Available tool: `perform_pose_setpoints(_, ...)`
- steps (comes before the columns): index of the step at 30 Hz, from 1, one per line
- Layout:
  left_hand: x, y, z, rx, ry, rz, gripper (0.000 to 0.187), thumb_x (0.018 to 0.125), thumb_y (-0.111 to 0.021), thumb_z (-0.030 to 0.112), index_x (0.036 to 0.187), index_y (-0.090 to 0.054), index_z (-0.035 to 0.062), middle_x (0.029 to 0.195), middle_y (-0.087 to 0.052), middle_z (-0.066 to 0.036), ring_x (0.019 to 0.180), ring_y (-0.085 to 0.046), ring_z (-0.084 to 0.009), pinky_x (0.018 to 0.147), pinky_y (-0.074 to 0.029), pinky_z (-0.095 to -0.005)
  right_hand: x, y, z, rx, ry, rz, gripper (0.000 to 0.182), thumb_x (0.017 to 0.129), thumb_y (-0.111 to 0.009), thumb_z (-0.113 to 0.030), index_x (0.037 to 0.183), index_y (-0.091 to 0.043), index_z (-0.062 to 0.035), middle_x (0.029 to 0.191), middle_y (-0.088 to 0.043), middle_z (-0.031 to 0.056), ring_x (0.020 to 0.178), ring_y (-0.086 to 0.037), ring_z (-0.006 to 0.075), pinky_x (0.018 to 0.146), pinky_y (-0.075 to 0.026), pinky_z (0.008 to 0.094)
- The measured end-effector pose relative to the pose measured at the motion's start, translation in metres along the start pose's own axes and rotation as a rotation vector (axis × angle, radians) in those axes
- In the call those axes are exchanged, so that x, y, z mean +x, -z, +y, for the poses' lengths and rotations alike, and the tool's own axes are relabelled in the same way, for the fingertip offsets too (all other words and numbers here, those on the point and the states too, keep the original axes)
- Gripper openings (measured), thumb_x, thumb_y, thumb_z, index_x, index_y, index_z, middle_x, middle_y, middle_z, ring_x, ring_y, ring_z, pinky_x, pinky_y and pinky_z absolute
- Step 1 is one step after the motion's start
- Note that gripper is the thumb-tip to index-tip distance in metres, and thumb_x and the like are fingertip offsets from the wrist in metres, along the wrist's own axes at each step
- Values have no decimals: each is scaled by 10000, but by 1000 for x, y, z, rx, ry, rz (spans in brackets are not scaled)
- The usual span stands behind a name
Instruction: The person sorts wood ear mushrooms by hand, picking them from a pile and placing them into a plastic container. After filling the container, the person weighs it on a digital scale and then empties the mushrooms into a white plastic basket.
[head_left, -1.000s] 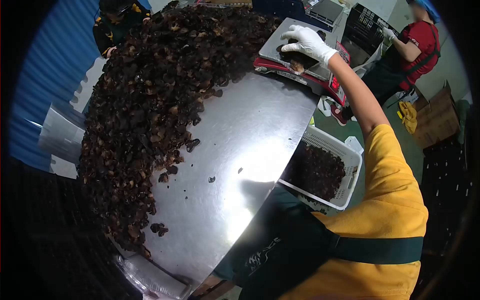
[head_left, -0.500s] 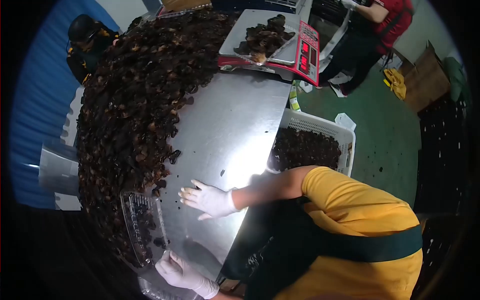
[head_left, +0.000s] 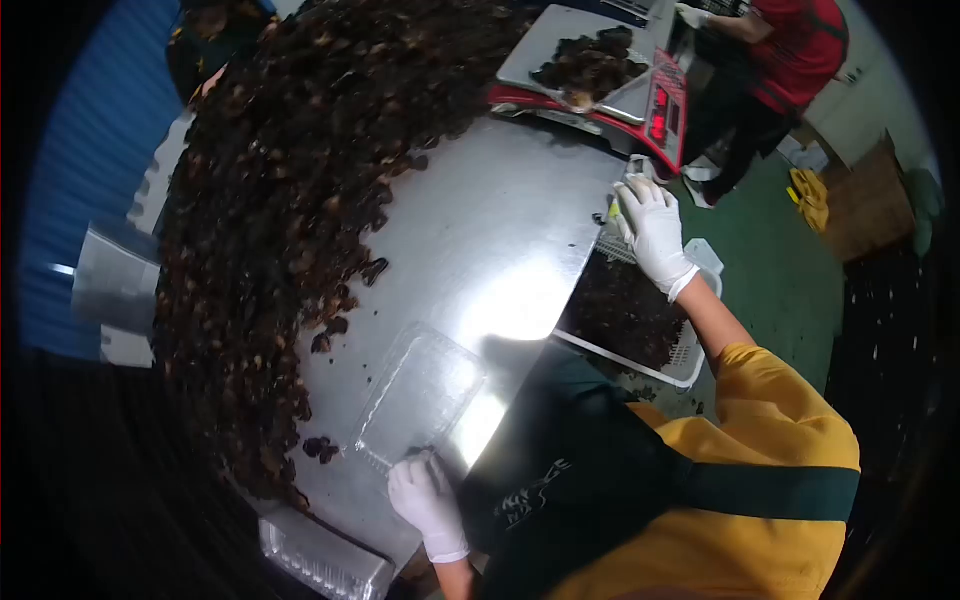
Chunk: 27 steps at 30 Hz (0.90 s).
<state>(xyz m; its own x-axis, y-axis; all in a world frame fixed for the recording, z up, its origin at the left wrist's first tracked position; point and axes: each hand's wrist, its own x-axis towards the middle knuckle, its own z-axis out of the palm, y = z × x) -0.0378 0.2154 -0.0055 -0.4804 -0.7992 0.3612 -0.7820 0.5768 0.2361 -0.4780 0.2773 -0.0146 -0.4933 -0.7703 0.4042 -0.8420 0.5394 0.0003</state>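
The left hand (head_left: 428, 502), its fingers curled, grips the edge of a clear plastic tray (head_left: 425, 390) over the steel tabletop (head_left: 480, 210), well apart from the red scale (head_left: 575, 106). The right hand (head_left: 655, 232) is just beside the scale, fingers bent; I cannot tell whether it grasps anything. Dark, glossy pieces (head_left: 590, 70) sit on the scale, a large heap (head_left: 290, 190) of similar pieces spreads beside it, and a white basket (head_left: 690, 366) stands lower than it.

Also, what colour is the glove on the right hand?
The glove is white; head view shows it best.
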Motion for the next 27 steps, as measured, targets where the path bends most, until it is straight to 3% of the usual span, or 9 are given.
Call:
perform_pose_setpoints(3, -9, 9, -6, 37, 29, -168, 272, 712, -774, 102, 919, -601, 69, 939, -605, -102, 907, -596, -304, 828, -470, -425, 51, -6, -61, 390, 217, 34, 469, 865, -622, -178, 1313, -525, -79, 1354, -509, 180, 1272, -467, 344, 1028, -373, 443)
perform_pose_setpoints(5, -1, 18, 1, -14, 91, -136, 503, 695, -811, 201, 1115, -571, 63, 1098, -577, -143, 1060, -557, -343, 933, -427, -449, 100, -31, -95, 573, 328, 66, 521, 886, -602, -162, 1382, -462, -84, 1387, -475, 206, 1273, -460, 365, 1036, -395, 446)
perform_pose_setpoints(6, -12, 13, -6, -33, 145, -182, 769, 680, -828, 301, 1309, -474, 35, 1237, -522, -192, 1187, -488, -385, 1021, -365, -478, 126, -50, -110, 620, 342, 94, 533, 895, -598, -160, 1397, -440, -78, 1405, -456, 216, 1278, -452, 377, 1050, -392, 445)
perform_pose_setpoints(13, -44, -17, -12, 92, 176, -59, 836, 734, -772, 389, 1369, -428, -32, 1313, -487, -212, 1289, -410, -425, 1098, -278, -544, 275, -162, -160, 448, -262, 327, 798, 900, -575, -535, 1486, -303, -66, 1507, -320, 258, 1381, -323, 428, 1097, -313, 537)
perform_pose_setpoints(15, -45, -17, -11, 119, 201, -63, 828, 754, -750, 429, 1370, -432, -25, 1323, -482, -207, 1312, -391, -430, 1104, -267, -563, 288, -146, -166, 415, -327, 174, 793, 901, -526, -608, 1494, -324, -123, 1498, -356, 229, 1357, -370, 401, 1050, -351, 561)
perform_pose_setpoints(17, -40, -14, -8, 196, 175, -10, 858, 684, -836, 418, 1326, -477, -23, 1289, -512, -180, 1277, -442, -391, 1082, -310, -556, 300, -141, -165, 467, -327, 103, 772, 881, -500, -675, 1446, -430, -154, 1417, -470, 170, 1239, -506, 377, 978, -412, 556)
perform_pose_setpoints(22, -40, -17, -7, 209, 223, -8, 842, 704, -813, 422, 1332, -470, -22, 1295, -507, -188, 1301, -410, -412, 1089, -287, -575, 274, -152, -179, 745, -171, 60, 782, 850, -579, -637, 1362, -526, -48, 1363, -498, 154, 1198, -544, 328, 977, -451, 405)
perform_pose_setpoints(26, -43, -19, -9, 161, 230, -45, 815, 757, -753, 434, 1361, -443, -17, 1333, -481, -195, 1320, -373, -437, 1095, -266, -578, 246, -146, -212, 926, 26, 62, 472, 855, -621, -471, 1228, -617, -181, 1262, -545, 136, 1075, -591, 376, 881, -497, 418)
perform_pose_setpoints(27, -43, -18, -10, 149, 231, -56, 811, 799, -702, 471, 1387, -421, -11, 1348, -472, -197, 1329, -354, -450, 1102, -252, -575, 227, -139, -231, 879, 51, 201, 441, 858, -613, -450, 1224, -621, -204, 1190, -594, 123, 1052, -604, 364, 872, -500, 416)
